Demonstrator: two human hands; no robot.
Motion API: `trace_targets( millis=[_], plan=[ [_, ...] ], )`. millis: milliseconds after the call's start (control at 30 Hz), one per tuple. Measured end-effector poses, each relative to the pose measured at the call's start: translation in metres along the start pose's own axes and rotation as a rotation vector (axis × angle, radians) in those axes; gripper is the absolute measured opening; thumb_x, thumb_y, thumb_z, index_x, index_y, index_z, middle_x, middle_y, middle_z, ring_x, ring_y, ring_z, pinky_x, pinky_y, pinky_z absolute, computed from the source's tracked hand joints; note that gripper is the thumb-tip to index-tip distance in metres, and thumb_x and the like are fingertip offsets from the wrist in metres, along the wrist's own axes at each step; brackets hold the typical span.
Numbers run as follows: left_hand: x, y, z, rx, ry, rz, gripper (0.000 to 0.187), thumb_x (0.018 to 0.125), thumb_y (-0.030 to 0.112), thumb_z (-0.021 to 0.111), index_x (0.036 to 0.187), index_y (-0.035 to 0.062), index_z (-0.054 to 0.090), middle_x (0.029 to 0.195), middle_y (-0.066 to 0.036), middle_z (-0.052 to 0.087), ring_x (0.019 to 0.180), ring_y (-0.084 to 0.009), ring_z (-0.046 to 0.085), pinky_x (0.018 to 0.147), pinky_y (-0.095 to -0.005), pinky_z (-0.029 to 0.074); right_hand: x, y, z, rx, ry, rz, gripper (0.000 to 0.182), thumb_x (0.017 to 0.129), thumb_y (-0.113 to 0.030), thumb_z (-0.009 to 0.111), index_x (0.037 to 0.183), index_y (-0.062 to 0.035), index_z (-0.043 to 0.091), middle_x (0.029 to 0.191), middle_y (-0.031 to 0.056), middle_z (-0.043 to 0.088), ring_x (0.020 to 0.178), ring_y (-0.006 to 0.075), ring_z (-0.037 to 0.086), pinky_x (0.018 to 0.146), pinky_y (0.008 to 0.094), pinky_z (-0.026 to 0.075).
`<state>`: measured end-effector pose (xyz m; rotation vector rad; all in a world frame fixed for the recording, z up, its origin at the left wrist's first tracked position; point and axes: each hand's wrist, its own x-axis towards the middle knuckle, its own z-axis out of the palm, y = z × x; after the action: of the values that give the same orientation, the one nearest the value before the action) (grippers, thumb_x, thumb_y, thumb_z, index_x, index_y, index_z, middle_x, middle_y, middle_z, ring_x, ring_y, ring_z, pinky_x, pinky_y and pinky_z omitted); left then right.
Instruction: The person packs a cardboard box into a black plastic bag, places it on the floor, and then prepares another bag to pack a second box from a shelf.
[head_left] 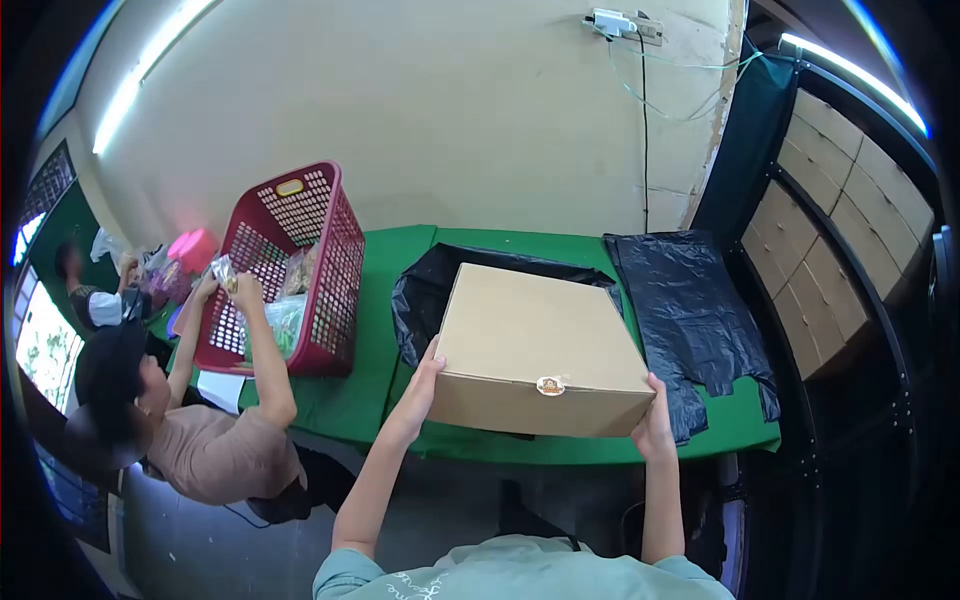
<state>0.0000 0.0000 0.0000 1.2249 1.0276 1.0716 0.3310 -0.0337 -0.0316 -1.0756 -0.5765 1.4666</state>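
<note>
Between my two hands is a closed cardboard box [545,325] with a round sticker on its front edge. My left hand [420,390] grips the box's left front corner, fingers partly hidden behind its side. At the right front corner, my right hand [655,420] holds the other side. An opened black plastic bag [425,295] lies behind and to the left of the box, which overlaps it in this view. To the right, a flat black plastic bag [690,310] is spread on the green-covered table [385,260].
A tall red basket [345,270] with plastic-wrapped items stands at the left. A co-worker [225,440] beside it handles a small packet. Another person [100,300] is farther left. Stacked cardboard boxes [820,220] fill a rack at the right.
</note>
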Motion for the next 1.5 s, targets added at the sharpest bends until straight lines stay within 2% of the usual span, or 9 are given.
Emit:
trace_targets(
  millis=[333,433,800,900,1033,1167,1300,1400,1500],
  plan=[
    [0.139,0.002,-0.059,-0.143,0.074,-0.241,0.065,0.085,0.05,0.041,0.13,0.0025,0.033,0.131,-0.011,0.039,0.121,-0.0211,0.036,0.099,-0.0329,0.028,0.102,-0.026,0.053,-0.194,-0.108,0.2,0.064,0.087,-0.052,0.031,0.131,-0.0057,0.033,0.126,0.0094,0.044,0.116,0.0231,0.042,0.092,0.0421,0.036],
    [0.171,-0.063,-0.079,-0.222,0.004,-0.388,0.063,0.088,0.049,0.034,0.135,0.0083,0.026,0.139,-0.011,0.026,0.128,-0.0227,0.023,0.103,-0.0346,0.021,0.124,-0.01,0.039,-0.24,-0.083,0.235,0.067,0.086,-0.055,0.032,0.132,-0.0063,0.032,0.127,0.0107,0.043,0.116,0.0261,0.041,0.091,0.0466,0.035],
    [0.168,-0.1,-0.066,0.086,0.18,-0.097,0.044,0.093,0.025,0.033,0.127,-0.0025,0.038,0.128,-0.013,0.044,0.121,-0.0205,0.037,0.101,-0.0275,0.024,0.159,0.04,0.016,-0.218,0.022,0.19,0.055,0.09,-0.042,0.037,0.133,-0.0092,0.03,0.131,0.01,0.036,0.119,0.0228,0.036,0.094,0.0415,0.033],
    [0.163,-0.104,-0.067,0.191,0.211,-0.093,0.042,0.093,0.023,0.035,0.128,-0.0004,0.037,0.127,-0.014,0.044,0.12,-0.0206,0.038,0.099,-0.0279,0.027,0.166,0.048,0.019,-0.341,-0.057,0.133,0.052,0.093,-0.036,0.032,0.137,-0.0099,0.023,0.135,0.0108,0.031,0.123,0.0226,0.032,0.097,0.0431,0.03],
    [0.153,-0.104,-0.071,0.431,0.229,-0.126,0.041,0.093,0.024,0.035,0.127,0.0011,0.036,0.122,-0.017,0.048,0.117,-0.0245,0.043,0.097,-0.0302,0.032,0.181,0.052,0.024,-0.552,-0.082,-0.078,0.05,0.094,-0.026,0.032,0.136,-0.0009,0.021,0.137,0.016,0.03,0.128,0.0238,0.026,0.102,0.0306,0.022],
    [0.152,-0.134,-0.07,0.737,0.126,-0.208,0.04,0.087,0.017,0.037,0.122,-0.0022,0.035,0.108,-0.029,0.051,0.101,-0.0405,0.051,0.086,-0.0421,0.04,0.185,0.06,0.016,-0.802,-0.015,-0.109,0.048,0.094,-0.025,0.032,0.135,-0.0005,0.023,0.134,0.019,0.035,0.126,0.027,0.03,0.102,0.0317,0.024],
    [0.146,-0.11,-0.046,0.854,0.144,-0.289,0.04,0.086,0.013,0.036,0.12,-0.0068,0.034,0.104,-0.03,0.052,0.1,-0.0421,0.049,0.086,-0.0414,0.04,0.173,0.055,-0.005,-1.107,-0.138,0.019,0.07,0.084,-0.045,0.048,0.134,-0.0027,0.023,0.121,0.0283,0.044,0.114,0.04,0.042,0.095,0.0408,0.034],
    [0.136,-0.105,-0.03,1.098,0.229,0.044,0.048,0.085,0.017,0.043,0.124,-0.008,0.03,0.124,-0.028,0.037,0.118,-0.0376,0.036,0.096,-0.043,0.032,0.146,0.047,-0.023,-1.558,-0.334,0.096,0.095,0.064,-0.058,0.065,0.132,-0.0039,0.027,0.109,0.0299,0.051,0.105,0.0435,0.048,0.091,0.0434,0.037],
    [0.145,-0.102,-0.007,1.129,0.109,0.2,0.054,0.085,0.026,0.049,0.127,-0.0036,0.031,0.132,-0.026,0.028,0.124,-0.0392,0.026,0.101,-0.0475,0.024,0.134,0.052,-0.03,-1.816,-0.491,0.171,0.098,0.062,-0.059,0.066,0.133,-0.0044,0.026,0.106,0.0285,0.053,0.104,0.0436,0.048,0.09,0.0435,0.037]
  ],
)
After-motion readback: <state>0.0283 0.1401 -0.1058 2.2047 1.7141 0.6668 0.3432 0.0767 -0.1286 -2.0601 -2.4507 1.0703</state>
